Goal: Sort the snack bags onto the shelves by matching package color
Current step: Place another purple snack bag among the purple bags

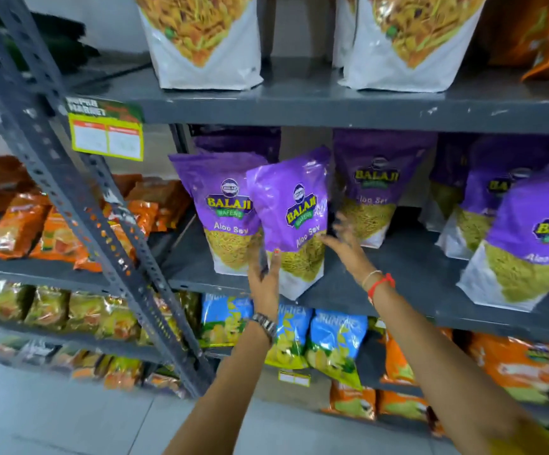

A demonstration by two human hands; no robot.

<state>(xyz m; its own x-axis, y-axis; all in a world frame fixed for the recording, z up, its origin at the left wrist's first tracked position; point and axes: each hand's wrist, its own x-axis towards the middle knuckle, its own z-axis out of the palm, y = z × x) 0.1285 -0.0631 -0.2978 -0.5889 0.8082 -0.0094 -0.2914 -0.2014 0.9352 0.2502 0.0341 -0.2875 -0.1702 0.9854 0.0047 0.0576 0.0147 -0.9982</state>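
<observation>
Left hand (264, 274) fingers clamp the lower left edge of a purple Aloo Sev bag (291, 218), thumb across its front. Right hand (345, 241) fingers are spread apart at the bag's right edge. The bag stands tilted at the near edge of the grey middle shelf (381, 290), overlapping another purple Aloo Sev bag (224, 208) to its left.

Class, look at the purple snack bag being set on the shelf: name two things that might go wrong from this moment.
1. The purple bag leans, its base near the shelf edge; only the left hand grips it, so it may tip forward off the shelf.
2. The right hand is open, reaching between this bag and the bag behind; it might knock that one over.
</observation>
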